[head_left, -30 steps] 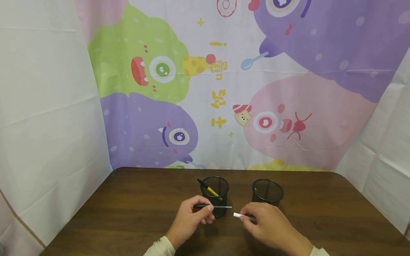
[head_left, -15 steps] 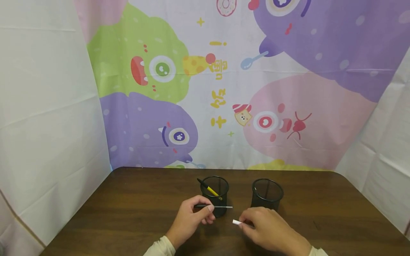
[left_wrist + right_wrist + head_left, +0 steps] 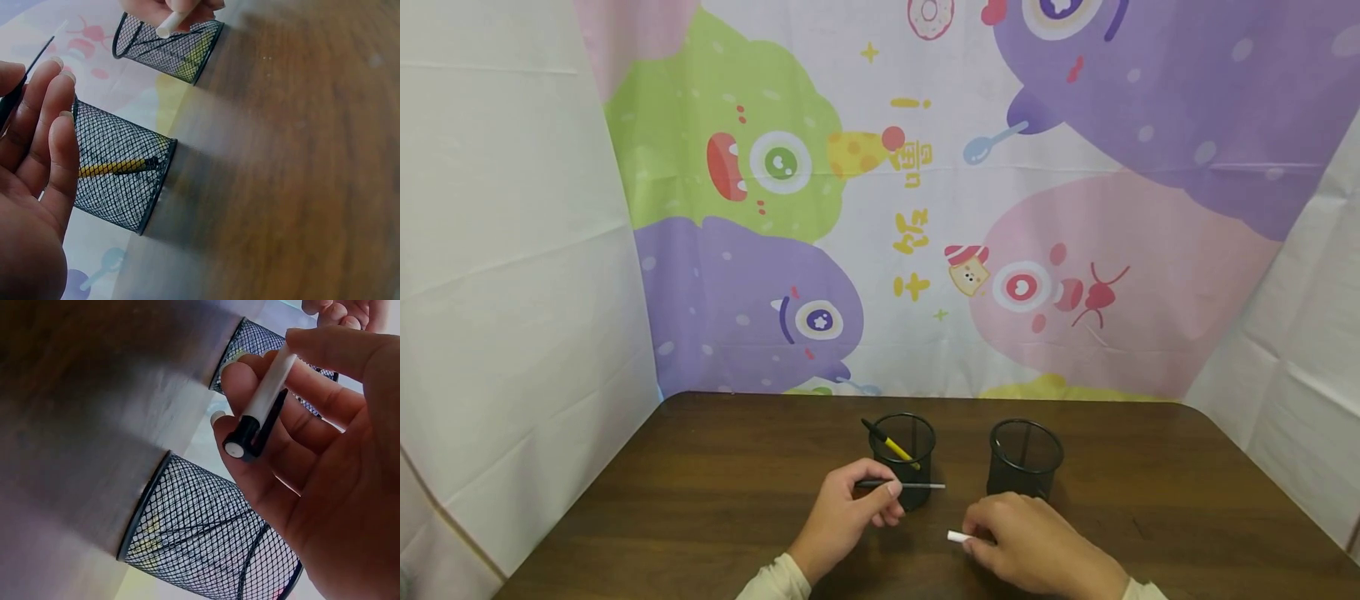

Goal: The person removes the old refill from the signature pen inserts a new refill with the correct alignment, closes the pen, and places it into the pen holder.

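My left hand point(image 3: 861, 500) pinches a slim black pen section point(image 3: 874, 482) between thumb and fingers. A thin grey pen refill point(image 3: 925, 486) sticks out of it to the right. My right hand point(image 3: 1030, 537) holds a white pen barrel point(image 3: 273, 384) between thumb and fingers. At one end the barrel carries a black clip point(image 3: 272, 422); its other end shows as an open tube in the left wrist view. The two pen parts are apart. Just behind my left hand stands a black mesh pen cup point(image 3: 913, 442) with a yellow and black pen point(image 3: 895, 447) leaning in it.
Behind my right hand is a second black mesh cup point(image 3: 1026, 458), with no pen showing in it. Both cups stand on a dark wooden table point(image 3: 760, 442). A cartoon-printed cloth point(image 3: 880, 350) hangs along the back edge, with white cloth point(image 3: 512, 250) at the sides.
My right hand has moved down and nearer to me with the white barrel, away from the refill's tip, uncovering more of the right cup. The left hand has stayed almost still.
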`<state>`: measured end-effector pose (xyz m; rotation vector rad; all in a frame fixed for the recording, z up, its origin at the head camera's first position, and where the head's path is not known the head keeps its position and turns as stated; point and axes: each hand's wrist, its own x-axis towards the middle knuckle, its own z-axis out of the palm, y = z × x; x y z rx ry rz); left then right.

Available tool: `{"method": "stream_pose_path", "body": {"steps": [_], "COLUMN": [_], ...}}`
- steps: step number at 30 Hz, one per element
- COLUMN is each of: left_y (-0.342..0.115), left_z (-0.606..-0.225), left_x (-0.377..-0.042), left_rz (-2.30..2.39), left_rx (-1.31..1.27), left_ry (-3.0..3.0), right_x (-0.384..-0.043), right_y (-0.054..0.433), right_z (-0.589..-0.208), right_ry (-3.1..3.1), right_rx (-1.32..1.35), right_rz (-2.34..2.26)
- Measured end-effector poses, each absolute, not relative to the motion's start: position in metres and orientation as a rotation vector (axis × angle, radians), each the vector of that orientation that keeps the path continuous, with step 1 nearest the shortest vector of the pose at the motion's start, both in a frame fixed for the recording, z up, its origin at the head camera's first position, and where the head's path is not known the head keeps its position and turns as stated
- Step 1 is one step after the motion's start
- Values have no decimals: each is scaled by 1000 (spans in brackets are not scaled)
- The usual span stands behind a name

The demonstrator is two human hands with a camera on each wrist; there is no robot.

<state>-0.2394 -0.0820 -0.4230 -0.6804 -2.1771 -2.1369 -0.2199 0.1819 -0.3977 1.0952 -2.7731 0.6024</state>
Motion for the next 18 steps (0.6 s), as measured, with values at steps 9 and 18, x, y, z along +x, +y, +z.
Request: {"method": "stream_pose_path", "body": {"steps": [9, 18], "left_y": [-82, -82], "left_z": [-423, -423], "left_x": [-239, -239], "left_rz": [-2132, -2134], "left_rx": [-696, -683], "left_ry": [-2170, -2175], "right_x": [-218, -217], "right_y": [184, 186], "right_z": [-398, -399], "right_ry": [-2808, -2784], "right_rx": [1115, 1137], "right_rz": [520, 399]}}
